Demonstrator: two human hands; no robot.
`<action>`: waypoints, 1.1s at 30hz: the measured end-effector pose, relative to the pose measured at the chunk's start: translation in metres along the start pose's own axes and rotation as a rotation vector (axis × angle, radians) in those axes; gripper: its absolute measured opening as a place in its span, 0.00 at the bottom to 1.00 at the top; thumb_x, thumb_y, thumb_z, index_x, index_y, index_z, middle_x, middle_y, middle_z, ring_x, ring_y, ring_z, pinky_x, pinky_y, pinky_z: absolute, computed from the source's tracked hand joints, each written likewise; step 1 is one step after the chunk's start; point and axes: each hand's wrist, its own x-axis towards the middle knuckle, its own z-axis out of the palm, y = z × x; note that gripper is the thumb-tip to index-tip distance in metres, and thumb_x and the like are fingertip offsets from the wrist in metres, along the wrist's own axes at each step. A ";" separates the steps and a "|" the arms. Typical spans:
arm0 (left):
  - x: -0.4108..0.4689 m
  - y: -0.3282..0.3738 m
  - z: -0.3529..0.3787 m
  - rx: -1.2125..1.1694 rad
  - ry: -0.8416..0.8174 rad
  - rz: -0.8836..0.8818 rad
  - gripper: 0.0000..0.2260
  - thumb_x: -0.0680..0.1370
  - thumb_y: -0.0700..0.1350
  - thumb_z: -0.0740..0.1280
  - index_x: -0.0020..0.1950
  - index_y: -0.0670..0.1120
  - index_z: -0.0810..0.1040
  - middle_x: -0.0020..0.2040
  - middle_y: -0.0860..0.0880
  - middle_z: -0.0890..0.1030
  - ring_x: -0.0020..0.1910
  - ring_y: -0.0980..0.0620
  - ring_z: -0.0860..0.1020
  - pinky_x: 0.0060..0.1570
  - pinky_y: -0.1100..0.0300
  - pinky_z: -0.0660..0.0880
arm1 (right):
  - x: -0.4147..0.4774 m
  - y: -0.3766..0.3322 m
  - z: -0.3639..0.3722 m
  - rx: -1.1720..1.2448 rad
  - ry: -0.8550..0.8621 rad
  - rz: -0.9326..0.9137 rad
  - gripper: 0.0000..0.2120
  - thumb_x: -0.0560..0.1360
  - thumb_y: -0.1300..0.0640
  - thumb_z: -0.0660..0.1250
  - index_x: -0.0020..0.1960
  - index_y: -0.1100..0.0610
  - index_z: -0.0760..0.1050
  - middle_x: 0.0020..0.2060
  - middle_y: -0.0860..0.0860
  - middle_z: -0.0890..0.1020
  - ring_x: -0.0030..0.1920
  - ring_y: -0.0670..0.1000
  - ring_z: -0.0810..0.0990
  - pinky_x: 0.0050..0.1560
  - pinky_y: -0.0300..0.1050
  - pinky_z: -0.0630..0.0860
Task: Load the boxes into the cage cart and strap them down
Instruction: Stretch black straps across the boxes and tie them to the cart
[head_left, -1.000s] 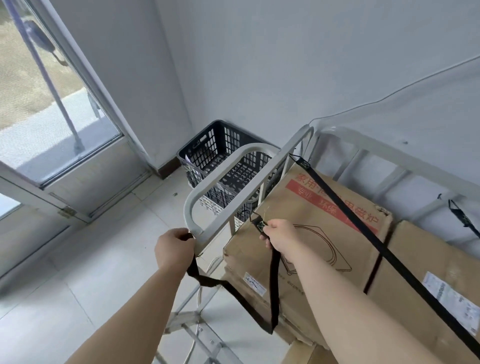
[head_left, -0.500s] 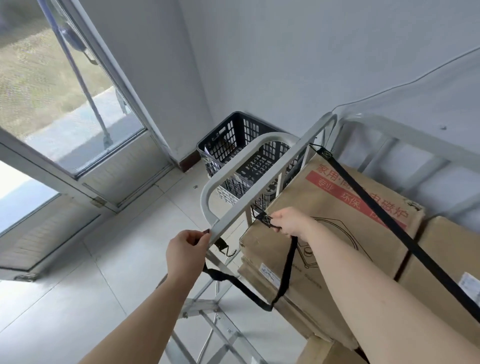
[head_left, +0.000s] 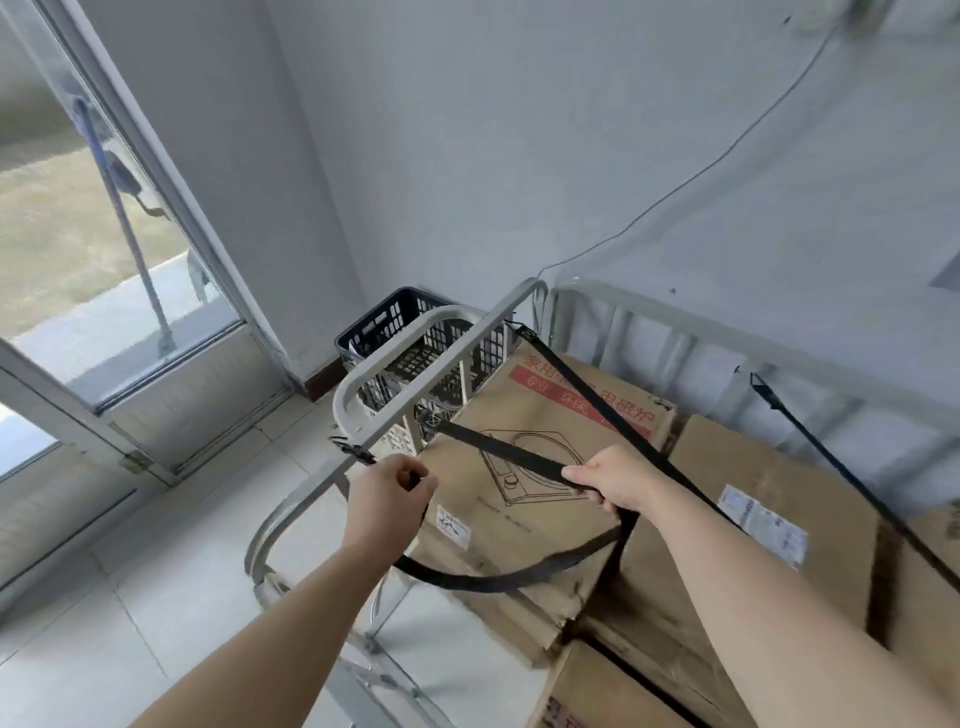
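Several brown cardboard boxes (head_left: 524, 499) sit packed in the grey metal cage cart (head_left: 415, 410). A black strap (head_left: 498, 454) runs from the cart's left rail over the top box. My right hand (head_left: 608, 480) grips it above the box. From there the strap loops down and back to my left hand (head_left: 389, 491), which grips its other end beside the rail, near a black clip (head_left: 353, 451). Another black strap (head_left: 608, 410) lies diagonally across the boxes. A third strap (head_left: 831, 467) hangs from the far rail.
A black plastic crate (head_left: 410, 338) stands in the corner behind the cart. A glass door (head_left: 104, 249) is on the left, with pale tiled floor (head_left: 156, 597) in front of it. White walls close in behind and to the right of the cart.
My right hand has pulled the strap from the rail out across the top box, drawing it straight. My left hand has shifted right along the rail. The camera has tilted up.
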 end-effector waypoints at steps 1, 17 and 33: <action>-0.015 0.008 0.006 0.001 -0.021 0.022 0.03 0.74 0.47 0.72 0.41 0.52 0.79 0.36 0.56 0.79 0.36 0.61 0.75 0.30 0.72 0.64 | -0.019 0.011 -0.011 -0.006 0.022 -0.008 0.16 0.76 0.49 0.66 0.36 0.59 0.78 0.22 0.47 0.72 0.20 0.47 0.66 0.24 0.37 0.67; -0.214 0.134 0.159 0.253 -0.592 0.243 0.16 0.73 0.51 0.71 0.56 0.46 0.77 0.50 0.50 0.80 0.45 0.54 0.77 0.43 0.62 0.76 | -0.295 0.202 -0.132 -0.041 0.321 0.025 0.19 0.74 0.45 0.67 0.30 0.55 0.76 0.19 0.47 0.70 0.19 0.48 0.66 0.29 0.39 0.67; -0.246 0.267 0.231 0.310 -1.016 0.860 0.11 0.77 0.57 0.64 0.40 0.53 0.78 0.36 0.51 0.78 0.35 0.53 0.75 0.35 0.61 0.70 | -0.405 0.288 -0.190 0.013 0.523 0.154 0.17 0.69 0.41 0.71 0.36 0.55 0.80 0.25 0.47 0.77 0.26 0.46 0.74 0.41 0.45 0.75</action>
